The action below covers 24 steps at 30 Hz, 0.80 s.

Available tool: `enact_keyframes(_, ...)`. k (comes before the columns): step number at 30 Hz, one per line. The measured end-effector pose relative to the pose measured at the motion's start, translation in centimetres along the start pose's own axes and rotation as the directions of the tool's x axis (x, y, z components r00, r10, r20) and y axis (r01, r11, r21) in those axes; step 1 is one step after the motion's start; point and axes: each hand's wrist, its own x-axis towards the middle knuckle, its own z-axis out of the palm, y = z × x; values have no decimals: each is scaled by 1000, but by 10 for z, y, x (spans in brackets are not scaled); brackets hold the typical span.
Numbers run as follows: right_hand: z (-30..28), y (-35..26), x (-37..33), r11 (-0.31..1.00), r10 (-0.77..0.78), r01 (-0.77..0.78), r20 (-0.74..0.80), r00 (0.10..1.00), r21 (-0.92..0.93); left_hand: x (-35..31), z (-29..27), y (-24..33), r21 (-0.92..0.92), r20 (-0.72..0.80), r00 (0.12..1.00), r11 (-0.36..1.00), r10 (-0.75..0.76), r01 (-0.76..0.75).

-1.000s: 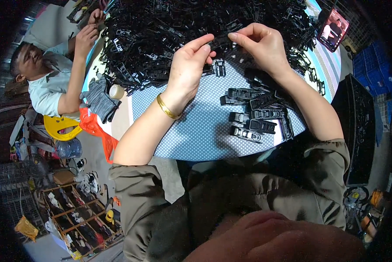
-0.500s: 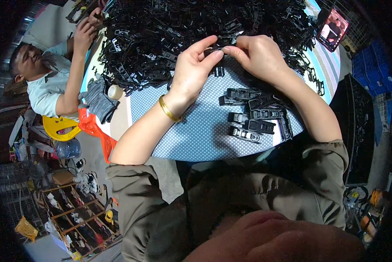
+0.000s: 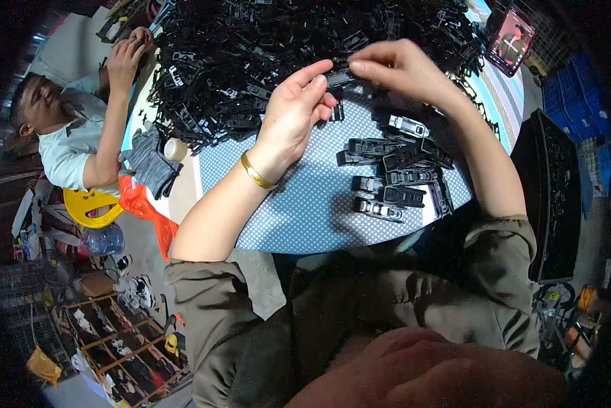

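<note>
My left hand (image 3: pixel 290 117), a gold bangle on its wrist, hovers at the near edge of a big heap of black plastic parts (image 3: pixel 251 61). Its index finger is stretched and its thumb stands apart; the other fingers curl loosely, with nothing visible in them. My right hand (image 3: pixel 407 71) is over the heap's right side, thumb and fingers apart and nothing seen between them. Below it, on the dotted cloth (image 3: pixel 285 211), lies a small pile of black clip-like pieces (image 3: pixel 404 163). One shiny piece (image 3: pixel 408 126) sits at the pile's far end.
A phone (image 3: pixel 513 42) stands at the table's far right. A tape roll (image 3: pixel 175 149), a grey glove (image 3: pixel 150 160) and an orange-red bag (image 3: pixel 142 200) are at the left edge. A co-worker (image 3: pixel 74 129) sits beyond them, hands at the table. Blue crates (image 3: pixel 570 102) stand at right.
My hands have come apart; the small black part between them is no longer there. A shiny piece now lies at the far end of the pile. My right hand has moved slightly up.
</note>
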Motion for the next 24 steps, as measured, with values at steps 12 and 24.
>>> enact_keyframes(12, -32, 14, 9, 962, 34, -26, -25, 999, 270, -5, 9, 3, 60, 68, 997, 997, 35, -39)
enact_keyframes(24, -11, 12, 1, 562, -303, 219, 48, 952, -798, -4, 7, -2, 52, 27, 997, 996, -73, 71)
